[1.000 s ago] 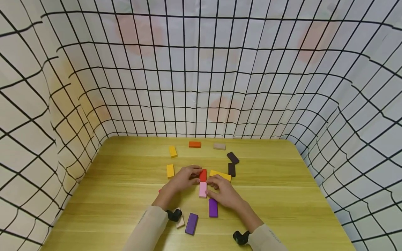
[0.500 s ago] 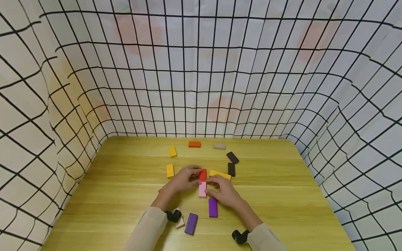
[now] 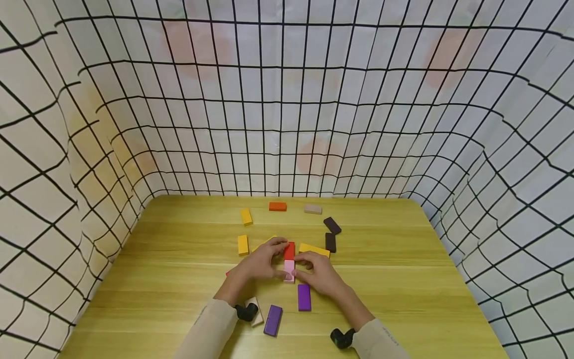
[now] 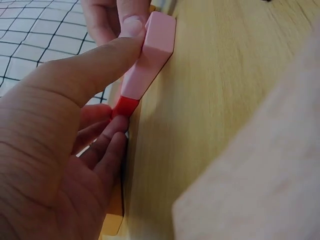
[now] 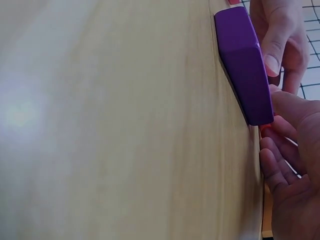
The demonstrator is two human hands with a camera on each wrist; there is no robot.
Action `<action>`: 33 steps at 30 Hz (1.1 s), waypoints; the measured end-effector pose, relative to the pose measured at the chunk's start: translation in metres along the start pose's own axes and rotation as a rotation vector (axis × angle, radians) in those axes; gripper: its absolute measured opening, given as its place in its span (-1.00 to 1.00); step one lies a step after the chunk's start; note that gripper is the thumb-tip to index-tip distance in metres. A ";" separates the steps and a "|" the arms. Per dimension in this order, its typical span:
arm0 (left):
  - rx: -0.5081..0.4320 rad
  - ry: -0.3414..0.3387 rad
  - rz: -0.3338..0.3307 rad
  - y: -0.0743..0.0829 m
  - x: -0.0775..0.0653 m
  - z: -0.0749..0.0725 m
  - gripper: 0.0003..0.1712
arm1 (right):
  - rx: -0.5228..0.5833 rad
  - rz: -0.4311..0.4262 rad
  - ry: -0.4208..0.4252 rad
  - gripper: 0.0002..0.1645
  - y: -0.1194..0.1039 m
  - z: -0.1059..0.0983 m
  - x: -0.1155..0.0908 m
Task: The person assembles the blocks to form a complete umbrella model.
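A red block and a pink block lie end to end on the table, red farther away. Along their left side, my left hand has its thumb against the pink block's near part and its fingers at the red one, seen also in the left wrist view. To their right, my right hand touches the pink block's side with its thumb, fingers loosely bent near where the blocks meet. A purple block partly hides this contact in the right wrist view.
A yellow block lies just beyond my right hand. Two dark blocks, an orange block and a greyish block lie farther back. Another purple block and a beige block are near my left wrist. Grid-patterned cloth surrounds the table.
My left thumb has slid toward me along the pink block, widening the spread from its fingers. More of a yellow block shows behind the left hand. The right hand stays nearly still.
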State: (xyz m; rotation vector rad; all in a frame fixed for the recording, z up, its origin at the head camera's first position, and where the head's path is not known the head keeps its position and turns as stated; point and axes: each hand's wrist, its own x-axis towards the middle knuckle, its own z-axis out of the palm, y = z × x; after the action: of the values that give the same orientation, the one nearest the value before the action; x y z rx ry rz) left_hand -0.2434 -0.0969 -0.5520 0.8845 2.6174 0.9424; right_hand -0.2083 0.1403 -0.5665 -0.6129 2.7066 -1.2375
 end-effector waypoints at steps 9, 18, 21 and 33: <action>-0.025 0.007 0.027 -0.004 -0.004 0.003 -0.01 | 0.001 0.009 -0.008 -0.48 0.001 0.002 -0.002; -0.018 0.006 0.024 -0.003 -0.008 0.005 -0.03 | 0.047 -0.012 -0.039 -0.42 0.001 -0.004 -0.011; -0.021 0.005 0.018 -0.002 -0.009 0.005 -0.03 | 0.035 -0.015 -0.048 -0.41 0.002 -0.009 -0.017; -0.017 -0.003 -0.032 0.003 -0.007 0.004 -0.03 | -0.042 -0.012 -0.098 -0.20 0.007 -0.024 -0.045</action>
State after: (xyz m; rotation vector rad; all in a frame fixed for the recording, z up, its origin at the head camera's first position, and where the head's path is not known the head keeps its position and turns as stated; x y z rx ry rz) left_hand -0.2350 -0.0974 -0.5531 0.8367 2.6089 0.9538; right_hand -0.1756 0.1794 -0.5586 -0.6764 2.6579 -1.1251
